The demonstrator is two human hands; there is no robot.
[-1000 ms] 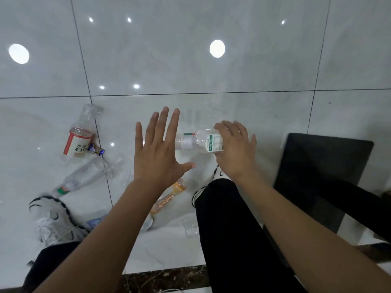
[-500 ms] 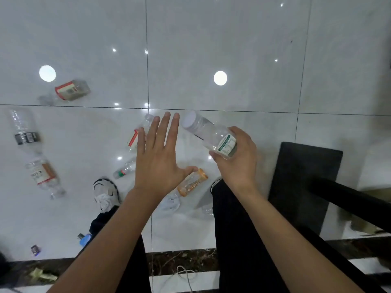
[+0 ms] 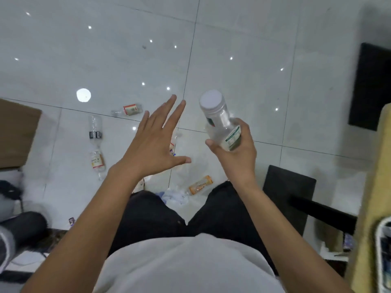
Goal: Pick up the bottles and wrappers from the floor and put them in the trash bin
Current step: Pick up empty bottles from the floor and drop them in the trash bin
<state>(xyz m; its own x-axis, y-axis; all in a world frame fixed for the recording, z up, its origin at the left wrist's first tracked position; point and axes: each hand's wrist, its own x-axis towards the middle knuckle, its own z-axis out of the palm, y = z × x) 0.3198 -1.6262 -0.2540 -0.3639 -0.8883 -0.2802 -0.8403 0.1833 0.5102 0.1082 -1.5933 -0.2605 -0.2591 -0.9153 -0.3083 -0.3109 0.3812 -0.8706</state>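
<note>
Right hand [image 3: 237, 154] fingers grip clear bottle [image 3: 222, 125]; left hand [image 3: 152, 149] fingers spread; orange bottle [image 3: 200, 185], wrappers [image 3: 175, 196] on floor [image 3: 254, 60]

Bright, even overhead light; ceiling lamps glare as white spots on the glossy floor tiles [image 3: 243, 66]. Edges bend and smear (motion blur, strongest at right).

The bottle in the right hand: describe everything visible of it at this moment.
The bottle is clear plastic, seemingly empty, with a wide white screw cap and a white label with green print round its lower body; the text is too blurred to read. It is tilted, cap uppermost and leaning left, held in the air above the tiled floor. The right hand grips its lower half, fingers curled round the label. The left hand is spread open beside it, not touching.
</note>
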